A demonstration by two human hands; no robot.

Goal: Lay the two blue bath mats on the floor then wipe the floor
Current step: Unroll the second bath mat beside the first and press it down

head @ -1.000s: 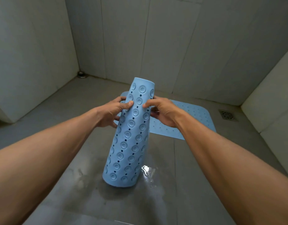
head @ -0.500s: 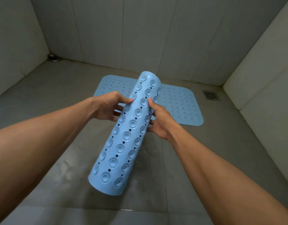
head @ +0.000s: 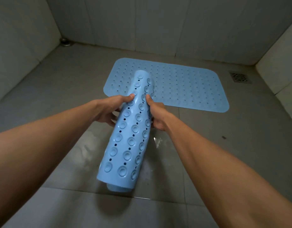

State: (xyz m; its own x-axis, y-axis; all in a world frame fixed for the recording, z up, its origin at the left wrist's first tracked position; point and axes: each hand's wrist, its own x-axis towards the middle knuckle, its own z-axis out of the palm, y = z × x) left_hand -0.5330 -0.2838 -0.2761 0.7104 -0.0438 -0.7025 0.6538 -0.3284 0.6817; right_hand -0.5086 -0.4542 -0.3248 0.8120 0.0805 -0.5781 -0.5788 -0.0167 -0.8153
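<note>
Rolled blue mat (head: 128,139) in a two-handed grasp, seen from the head camera. The left hand (head: 109,109) clasped the roll from its left side, thumb laid over the top and fingers curled beneath. The right hand (head: 156,116) clasped it from the opposite side in the same way. The two thumb tips lay close together across the top of the roll. The grip sat on the roll's far third. From there the roll slanted down and back toward the person, suction cups and rows of small holes facing outward. Whether its near end touched the floor (head: 59,89) could not be told. Just beyond the grip, the flat blue mat (head: 188,89) lay spread on the floor and reached well to the right of it; the roll's far end overlapped this mat in view. Farther right of the grip, past the flat mat's end, sat a square drain (head: 239,77). Far beyond the grip and to its left, a round drain (head: 65,42) sat at the foot of the tiled wall (head: 142,22). A wet patch (head: 158,140) glistened on the floor just nearer than the right hand.
</note>
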